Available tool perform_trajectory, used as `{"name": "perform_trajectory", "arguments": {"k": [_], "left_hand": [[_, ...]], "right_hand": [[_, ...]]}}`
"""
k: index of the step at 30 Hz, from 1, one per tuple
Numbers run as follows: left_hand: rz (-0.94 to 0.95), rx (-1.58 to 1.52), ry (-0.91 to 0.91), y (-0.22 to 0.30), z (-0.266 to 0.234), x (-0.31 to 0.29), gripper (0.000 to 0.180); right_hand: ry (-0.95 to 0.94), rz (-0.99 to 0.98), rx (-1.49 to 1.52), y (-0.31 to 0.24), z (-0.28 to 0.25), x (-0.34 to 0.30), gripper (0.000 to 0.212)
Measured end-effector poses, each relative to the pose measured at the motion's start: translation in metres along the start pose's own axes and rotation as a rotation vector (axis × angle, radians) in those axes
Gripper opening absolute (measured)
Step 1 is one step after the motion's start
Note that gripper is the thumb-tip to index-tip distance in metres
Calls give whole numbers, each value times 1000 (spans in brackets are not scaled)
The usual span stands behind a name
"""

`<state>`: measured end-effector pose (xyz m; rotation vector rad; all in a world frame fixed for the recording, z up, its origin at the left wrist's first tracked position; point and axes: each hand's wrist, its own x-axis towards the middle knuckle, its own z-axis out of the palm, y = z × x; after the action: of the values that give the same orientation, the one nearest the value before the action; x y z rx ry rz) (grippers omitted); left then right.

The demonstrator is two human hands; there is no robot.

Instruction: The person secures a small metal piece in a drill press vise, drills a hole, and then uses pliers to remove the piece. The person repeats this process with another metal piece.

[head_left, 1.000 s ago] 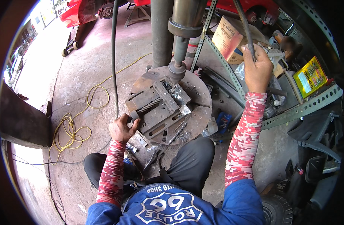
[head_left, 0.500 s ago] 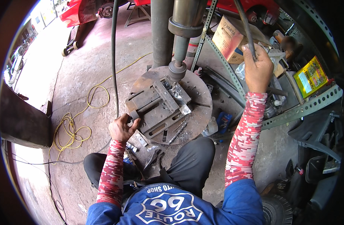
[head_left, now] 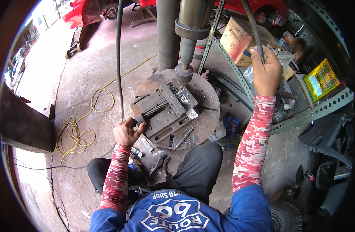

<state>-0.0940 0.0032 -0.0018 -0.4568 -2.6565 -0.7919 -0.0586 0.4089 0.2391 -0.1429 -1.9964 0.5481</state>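
Note:
My left hand (head_left: 128, 132) is closed on the screw end of a drill press vise (head_left: 162, 113). That vise lies on a round metal table (head_left: 209, 96). Raised at the right, my right hand (head_left: 267, 71) wraps round the lower end of a dark metal lever (head_left: 254, 29). The drill chuck (head_left: 184, 72) hangs over the far end of the vise, at its jaws. Metal shavings lie around the jaws, and the workpiece there is hard to make out. A loose drill bit (head_left: 184, 138) rests on the table's near side.
A steel column (head_left: 167, 36) rises behind the table. At right stand a perforated metal rack (head_left: 233, 69), a cardboard box (head_left: 239, 40) and a yellow can (head_left: 321, 81). Yellow cord (head_left: 75, 131) lies coiled on the floor at left. A black cable (head_left: 118, 58) hangs left of the vise.
Both hands keep their grips and have barely moved. The whole view has shifted very slightly.

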Motion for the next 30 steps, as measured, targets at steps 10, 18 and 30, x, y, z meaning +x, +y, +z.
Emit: {"name": "perform_trajectory", "arguments": {"k": [10, 18, 30], "left_hand": [[-76, 52, -26, 3, 1, 0, 48], [-51, 40, -5, 6, -1, 1, 47], [-28, 29, 24, 2, 3, 1, 48]], "right_hand": [[8, -4, 6, 0, 0, 0, 22], [6, -7, 9, 1, 1, 0, 20], [24, -13, 20, 2, 2, 0, 20]]}}
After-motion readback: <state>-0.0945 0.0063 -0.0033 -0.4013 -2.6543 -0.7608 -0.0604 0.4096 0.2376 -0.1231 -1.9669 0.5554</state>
